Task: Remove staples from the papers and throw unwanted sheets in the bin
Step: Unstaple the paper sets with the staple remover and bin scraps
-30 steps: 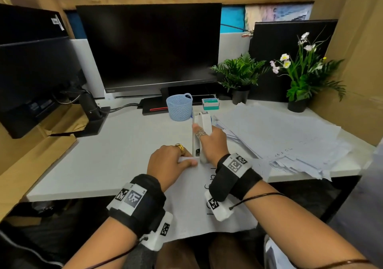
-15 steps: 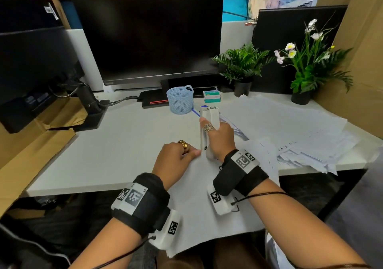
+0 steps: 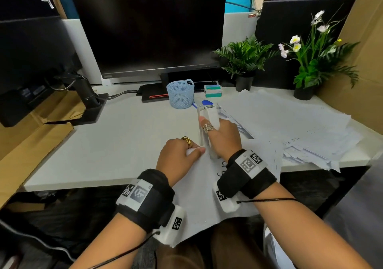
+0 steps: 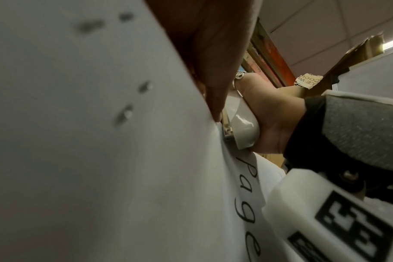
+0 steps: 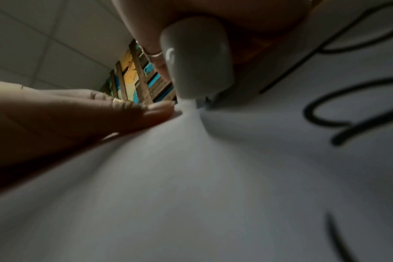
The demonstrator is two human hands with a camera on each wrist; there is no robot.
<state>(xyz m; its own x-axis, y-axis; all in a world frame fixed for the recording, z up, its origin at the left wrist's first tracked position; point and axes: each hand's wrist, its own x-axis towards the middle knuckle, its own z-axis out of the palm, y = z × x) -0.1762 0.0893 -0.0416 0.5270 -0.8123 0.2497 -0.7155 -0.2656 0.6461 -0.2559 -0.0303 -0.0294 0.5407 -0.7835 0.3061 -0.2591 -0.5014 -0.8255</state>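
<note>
The right hand point(image 3: 222, 138) is wrapped round a white stapler point(image 3: 208, 123), held with its rear end pressed down into the corner of the stapled papers point(image 3: 199, 188) that lie on the near edge of the bench point(image 3: 107, 144) and hang over toward the lap. The left hand point(image 3: 178, 154) has curled fingers, and its thumb point(image 5: 155, 109) pins the sheet flat just beside the stapler's metal tip; whether it also pinches the paper's edge cannot be told. In the right wrist view the paper is drawn up into a small peak under the tool, so the staple is probably being levered out now.

The main risk, as I judge it, is tearing: the sheet is already tented, and a hard pull with the staple half caught could rip the corner. The tip could also skid off and jab the thumb so close by. A freed staple might drop among the loose pile of papers point(image 3: 290, 123) to the right. The small blue basket point(image 3: 180, 94) stands well behind, apart from the work.
</note>
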